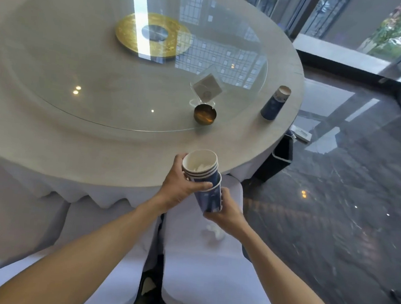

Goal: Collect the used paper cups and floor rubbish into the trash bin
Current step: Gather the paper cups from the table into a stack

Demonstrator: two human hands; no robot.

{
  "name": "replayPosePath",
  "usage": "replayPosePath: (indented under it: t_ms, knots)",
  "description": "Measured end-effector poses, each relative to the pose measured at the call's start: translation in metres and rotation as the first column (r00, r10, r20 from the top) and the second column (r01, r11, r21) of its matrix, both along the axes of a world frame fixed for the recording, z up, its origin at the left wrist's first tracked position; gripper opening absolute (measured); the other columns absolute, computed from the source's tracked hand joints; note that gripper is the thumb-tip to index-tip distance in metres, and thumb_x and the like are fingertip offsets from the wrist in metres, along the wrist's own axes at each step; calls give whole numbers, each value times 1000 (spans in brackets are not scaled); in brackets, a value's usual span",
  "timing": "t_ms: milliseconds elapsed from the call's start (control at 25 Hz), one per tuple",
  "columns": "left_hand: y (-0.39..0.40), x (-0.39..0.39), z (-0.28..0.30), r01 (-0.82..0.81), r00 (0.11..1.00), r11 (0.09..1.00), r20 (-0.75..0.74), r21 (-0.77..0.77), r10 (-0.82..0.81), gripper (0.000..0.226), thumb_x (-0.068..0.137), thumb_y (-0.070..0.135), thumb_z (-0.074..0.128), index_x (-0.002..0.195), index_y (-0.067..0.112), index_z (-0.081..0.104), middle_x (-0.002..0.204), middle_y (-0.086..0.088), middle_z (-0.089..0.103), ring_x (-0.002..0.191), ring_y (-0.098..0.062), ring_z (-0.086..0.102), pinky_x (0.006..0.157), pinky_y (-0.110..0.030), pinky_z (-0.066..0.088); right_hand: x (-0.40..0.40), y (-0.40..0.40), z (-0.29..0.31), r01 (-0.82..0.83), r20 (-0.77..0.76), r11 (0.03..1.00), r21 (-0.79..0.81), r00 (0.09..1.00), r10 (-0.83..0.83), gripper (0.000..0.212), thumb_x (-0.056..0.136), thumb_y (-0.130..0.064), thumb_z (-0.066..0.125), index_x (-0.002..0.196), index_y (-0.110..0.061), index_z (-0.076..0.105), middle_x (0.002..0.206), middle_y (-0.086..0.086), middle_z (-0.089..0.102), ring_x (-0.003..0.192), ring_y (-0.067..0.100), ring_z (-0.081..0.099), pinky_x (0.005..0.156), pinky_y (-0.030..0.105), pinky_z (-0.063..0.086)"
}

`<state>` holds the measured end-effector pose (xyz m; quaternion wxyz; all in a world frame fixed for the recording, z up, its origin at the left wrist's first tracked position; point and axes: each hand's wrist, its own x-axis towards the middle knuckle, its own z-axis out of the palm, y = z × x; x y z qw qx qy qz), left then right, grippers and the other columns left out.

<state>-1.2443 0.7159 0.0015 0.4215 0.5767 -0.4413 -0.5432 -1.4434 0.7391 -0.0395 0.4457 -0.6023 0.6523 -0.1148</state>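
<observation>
From the head camera, both bare forearms reach forward over a white-covered chair (209, 261) toward the edge of a round table (50, 138). The left hand (179, 186) comes in from the lower left, wrist turned inward, thumb and fingers wrapped around the upper part of a stack of blue paper cups (204, 176) — four white rims show nested at the top, with something pale crumpled inside the top cup. The right hand (228, 212) cups the lowest cup from beneath and behind, fingers curled closed on its base, so the stack is tilted between both hands just off the table edge. Another blue paper cup (275, 102) stands alone near the table's right rim, well apart from the stack. A brass ashtray (205, 114) sits on the glass turntable (104, 70) (an acrylic card stand (206, 87) just behind it). A dark trash bin (276, 163) stands on the floor beside the table — partly hidden by the tablecloth.
</observation>
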Motion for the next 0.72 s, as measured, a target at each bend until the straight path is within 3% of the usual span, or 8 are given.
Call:
replayPosePath:
  t_ms: [240, 320, 400, 480, 600, 720]
  knots:
    - [19, 1, -26, 62, 998, 996, 29, 66, -64, 102, 44, 38, 100, 134, 20, 54, 123, 3, 72, 117, -16, 69, 101, -44, 58, 18, 15, -6, 44, 145, 999, -9, 989, -42, 60, 72, -36, 85, 117, -41, 46, 113, -13, 67, 102, 7, 66, 87, 46, 61]
    - [24, 1, -33, 33, 998, 996, 53, 77, -38, 99, 46, 38, 99, 132, 21, 55, 122, 5, 72, 116, -14, 68, 99, -43, 58, 18, 16, -10, -7, 140, 1000, 4, 990, 6, 68, 74, -39, 86, 127, -46, 44, 125, -14, 65, 112, 4, 62, 94, 43, 59]
    - [29, 2, -42, 14, 996, 994, 83, 110, -23, 89, 48, 33, 99, 125, 27, 54, 118, 11, 71, 111, -8, 67, 98, -44, 58, 10, 12, -19, -108, 65, 994, 21, 992, 106, 89, 74, -44, 86, 147, -46, 34, 148, -9, 52, 131, 9, 50, 108, 40, 48]
    - [37, 6, -54, -12, 990, 991, 139, 134, -7, 78, 49, 33, 97, 112, 38, 52, 111, 19, 68, 103, -5, 66, 96, -42, 57, -4, 5, -35, -167, -74, 984, 60, 982, 171, 103, 77, -53, 83, 158, -46, 20, 165, 0, 30, 148, 20, 31, 119, 45, 36]
    - [45, 8, -82, -44, 977, 982, 211, 182, 4, 81, 48, 31, 97, 115, 33, 51, 111, 15, 66, 109, -16, 64, 92, -36, 53, -30, -7, -78, -210, -319, 961, 178, 912, 258, 98, 86, -56, 73, 161, -46, 12, 173, 9, 0, 158, 35, 4, 124, 55, 20]
    - [44, 7, -122, -28, 958, 973, 283, 230, -39, 90, 52, 25, 96, 126, 18, 47, 110, 14, 62, 109, -18, 62, 84, -29, 48, -53, -21, -132, -284, -465, 918, 277, 796, 387, 92, 93, -50, 66, 162, -44, 5, 172, 11, -14, 157, 42, -7, 121, 65, 13]
